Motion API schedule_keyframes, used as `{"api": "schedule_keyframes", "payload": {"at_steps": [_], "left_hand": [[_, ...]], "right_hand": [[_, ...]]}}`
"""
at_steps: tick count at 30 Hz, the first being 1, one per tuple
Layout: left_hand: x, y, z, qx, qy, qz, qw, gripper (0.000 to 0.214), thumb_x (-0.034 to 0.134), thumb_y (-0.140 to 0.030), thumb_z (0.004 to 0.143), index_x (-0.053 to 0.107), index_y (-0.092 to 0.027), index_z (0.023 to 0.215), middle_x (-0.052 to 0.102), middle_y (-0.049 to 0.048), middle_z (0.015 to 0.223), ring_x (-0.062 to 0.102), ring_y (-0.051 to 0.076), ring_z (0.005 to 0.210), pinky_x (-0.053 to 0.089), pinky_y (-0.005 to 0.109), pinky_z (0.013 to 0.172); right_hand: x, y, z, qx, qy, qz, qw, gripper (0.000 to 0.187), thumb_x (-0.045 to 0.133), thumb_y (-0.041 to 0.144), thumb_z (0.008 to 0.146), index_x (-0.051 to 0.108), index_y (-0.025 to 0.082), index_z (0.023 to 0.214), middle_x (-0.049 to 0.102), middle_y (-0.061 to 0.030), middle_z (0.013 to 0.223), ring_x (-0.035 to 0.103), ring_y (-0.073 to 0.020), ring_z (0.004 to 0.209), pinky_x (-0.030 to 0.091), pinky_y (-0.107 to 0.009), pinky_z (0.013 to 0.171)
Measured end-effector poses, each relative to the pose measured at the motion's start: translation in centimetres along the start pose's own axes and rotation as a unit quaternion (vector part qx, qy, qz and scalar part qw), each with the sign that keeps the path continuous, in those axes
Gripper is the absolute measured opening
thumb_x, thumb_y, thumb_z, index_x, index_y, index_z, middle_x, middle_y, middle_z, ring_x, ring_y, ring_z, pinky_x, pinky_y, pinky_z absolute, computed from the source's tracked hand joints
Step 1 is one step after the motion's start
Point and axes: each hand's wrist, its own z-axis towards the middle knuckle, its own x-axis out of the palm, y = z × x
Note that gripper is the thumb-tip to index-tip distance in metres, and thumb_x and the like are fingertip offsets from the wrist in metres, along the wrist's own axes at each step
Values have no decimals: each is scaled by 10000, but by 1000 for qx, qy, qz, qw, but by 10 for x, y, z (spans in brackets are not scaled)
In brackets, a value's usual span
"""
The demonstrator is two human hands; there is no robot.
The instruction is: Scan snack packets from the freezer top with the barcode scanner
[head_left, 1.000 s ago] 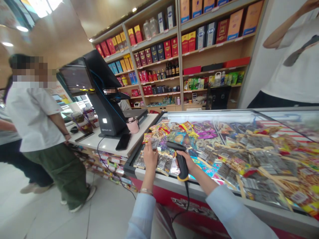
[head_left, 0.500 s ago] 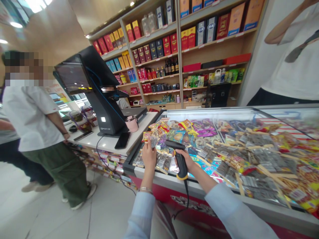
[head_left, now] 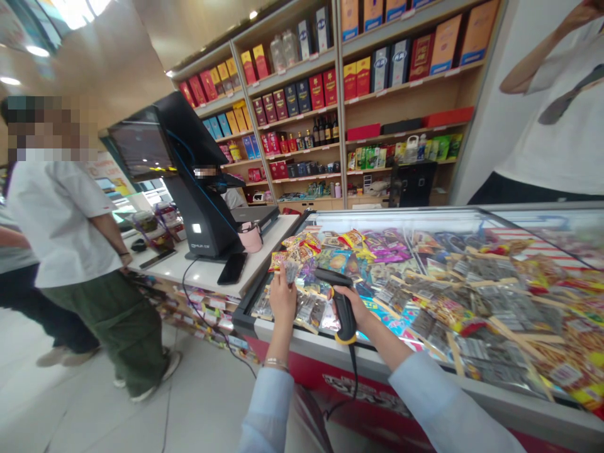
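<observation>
My right hand [head_left: 359,307] grips a black barcode scanner [head_left: 340,302] with a yellow collar and a cable hanging down, its head pointing left. My left hand [head_left: 282,296] is closed on a small clear snack packet [head_left: 291,269], held upright just left of the scanner head. Both hands hover over the near left corner of a glass-topped chest freezer [head_left: 283,333] covered with many snack packets.
A black checkout terminal [head_left: 189,182], a phone [head_left: 233,268] and a pink cup [head_left: 251,236] sit on the white counter [head_left: 198,270] to the left. A person in a white shirt [head_left: 61,220] stands there. Another person [head_left: 557,107] stands far right. Shelves [head_left: 340,100] of boxes fill the back wall.
Both hands stay almost where they were; the packet and the scanner keep their pose. The view shifted slightly up and back down.
</observation>
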Motion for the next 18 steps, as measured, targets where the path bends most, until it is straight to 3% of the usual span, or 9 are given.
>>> {"api": "schedule_keyframes", "payload": {"at_steps": [18], "left_hand": [[-1, 1, 0, 21, -2, -23, 1000, 664, 546, -178, 832, 338, -175, 1463, 577, 117, 1064, 552, 255, 999, 460, 358, 878]], "right_hand": [[0, 1, 0, -9, 15, 5, 1000, 284, 634, 469, 675, 619, 186, 671, 548, 13, 409, 479, -124, 331, 397, -232, 341]]}}
